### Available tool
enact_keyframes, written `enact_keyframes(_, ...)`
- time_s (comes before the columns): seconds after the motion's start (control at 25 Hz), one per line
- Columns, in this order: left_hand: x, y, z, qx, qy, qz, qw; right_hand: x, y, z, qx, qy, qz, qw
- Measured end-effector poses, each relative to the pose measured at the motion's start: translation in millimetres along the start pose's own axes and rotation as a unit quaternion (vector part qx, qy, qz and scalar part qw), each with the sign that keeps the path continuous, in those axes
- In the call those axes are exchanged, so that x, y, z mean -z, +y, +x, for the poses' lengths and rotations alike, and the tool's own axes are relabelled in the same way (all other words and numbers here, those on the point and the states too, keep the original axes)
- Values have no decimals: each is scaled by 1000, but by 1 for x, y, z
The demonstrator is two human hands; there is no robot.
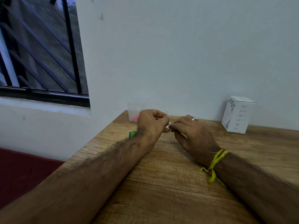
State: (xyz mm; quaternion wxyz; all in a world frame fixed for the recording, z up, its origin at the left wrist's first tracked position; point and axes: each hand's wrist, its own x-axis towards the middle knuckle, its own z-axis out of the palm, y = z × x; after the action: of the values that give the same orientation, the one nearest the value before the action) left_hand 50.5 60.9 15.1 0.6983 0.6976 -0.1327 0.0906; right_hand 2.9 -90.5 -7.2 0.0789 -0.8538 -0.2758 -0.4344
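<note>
1. Both forearms lie stretched forward over the wooden table [169, 183], and the two hands meet above its far part, near the wall [178, 54]
2. The left hand [152, 122] has its fingers curled in, with the fingertips closed on a small white piece [167, 126] from the left side
3. The right hand [192, 135] pinches the same white piece from the right with thumb and forefinger; its other fingers are loosely bent below
4. The small white piece sits right between the two sets of fingertips, held just above the table; what it is made of cannot be told
5. A thin silvery sliver [166, 111] stands up from the pinch, just above the left fingertips; it is too fine to say what it is
6. The right hand wears a ring [194, 118], and a yellow thread band [215, 164] is tied round its wrist, with loose ends lying on the table
7. A clear plastic cup [135, 110] stands upright at the far left corner of the table, behind the left hand, with a pink thing [135, 118] inside it
8. A green thing [132, 135] lies at the table's left edge, partly hidden by the left wrist
9. A white box [237, 114] stands upright against the wall, well apart to the right
10. A barred window [40, 54] fills the upper left, and a red surface [24, 175] lies below it beside the table
</note>
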Motion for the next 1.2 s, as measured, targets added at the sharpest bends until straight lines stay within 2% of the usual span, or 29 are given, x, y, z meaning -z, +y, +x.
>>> enact_keyframes(0.16, 2, 6, -3, -1, 3, 4, 1000, 2, 0, 0, 4, 12, -3, 1000)
enact_keyframes(0.4, 7, 10, -1, 11, 12, -11, 1000, 2, -2, -1, 0, -15, 6, 1000)
enact_keyframes(0.56, 6, 6, 0, 43, 11, -42, 998, 9, 0, -3, -112, 89, 64, 988)
enact_keyframes(0.68, -4, 4, -7, 76, -43, -49, 995, 8, 2, -2, -207, 125, 95, 966)
enact_keyframes(0.8, -18, 1, -19, 62, -98, 5, 993, 7, -1, 0, -231, 140, 113, 956)
enact_keyframes(1.0, -22, -4, -19, 78, -125, 38, 988, 8, -1, 4, -282, 199, 96, 934)
enact_keyframes(1.08, -21, -3, -22, 92, -123, 7, 988, 7, 0, 3, -281, 194, 77, 937)
enact_keyframes(1.2, -20, -4, -24, 99, -84, -68, 989, 5, 0, 2, -231, 183, 52, 954)
